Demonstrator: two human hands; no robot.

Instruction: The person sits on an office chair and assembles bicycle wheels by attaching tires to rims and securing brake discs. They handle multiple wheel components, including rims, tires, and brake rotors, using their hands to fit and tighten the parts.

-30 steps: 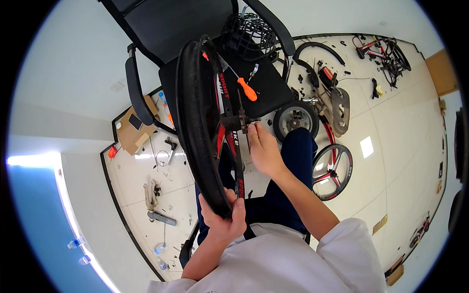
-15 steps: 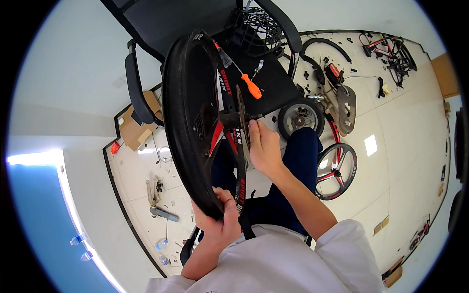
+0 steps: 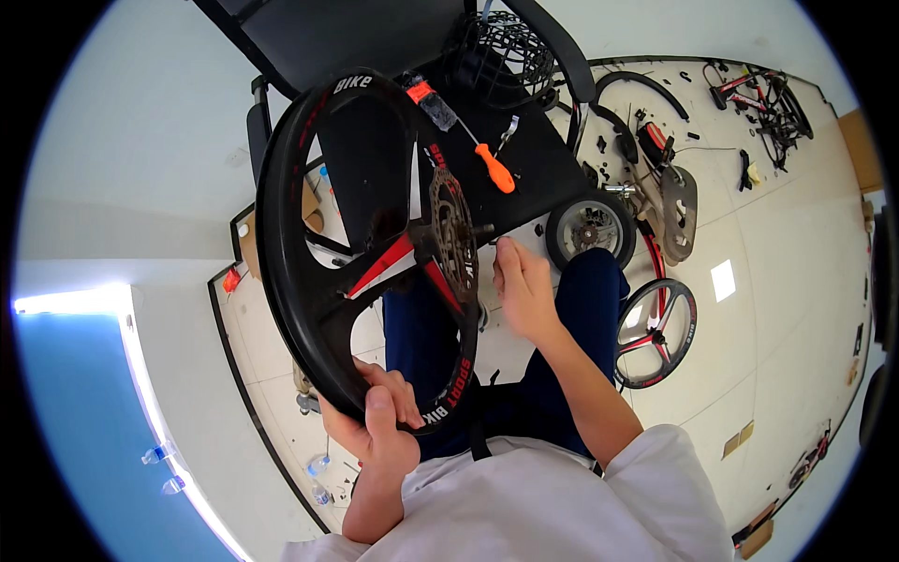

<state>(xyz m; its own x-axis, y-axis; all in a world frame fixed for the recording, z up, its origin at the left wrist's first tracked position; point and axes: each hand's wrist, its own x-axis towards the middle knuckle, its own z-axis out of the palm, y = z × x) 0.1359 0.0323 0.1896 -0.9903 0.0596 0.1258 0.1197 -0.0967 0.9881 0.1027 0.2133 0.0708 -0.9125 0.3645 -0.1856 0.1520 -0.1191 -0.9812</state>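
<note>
A black bicycle wheel [image 3: 298, 314] with red and white spokes stands tilted in front of me. My left hand [image 3: 379, 421] wraps round the near, lower part of its rim. A brake disc [image 3: 454, 229] sits on the hub's right side, and the axle [image 3: 482, 230] sticks out past it. Just right of the axle end is my right hand [image 3: 526, 290], its fingers curled and pressed together. Whatever they may hold is hidden. Beyond the wheel, an orange-handled screwdriver [image 3: 496, 170] lies on the black chair seat [image 3: 548, 178].
A black basket [image 3: 510, 61] rests on the chair. Right of the chair, a small wheel [image 3: 590, 232], a second spoked wheel [image 3: 657, 332] and a curved fender [image 3: 646, 89] lie on the tiled floor. A red and black bike frame [image 3: 763, 98] is farther back.
The wheel has turned and leaned left, so its disc side faces me more. My left hand moved left with it. My right hand has come away from the hub, slightly right.
</note>
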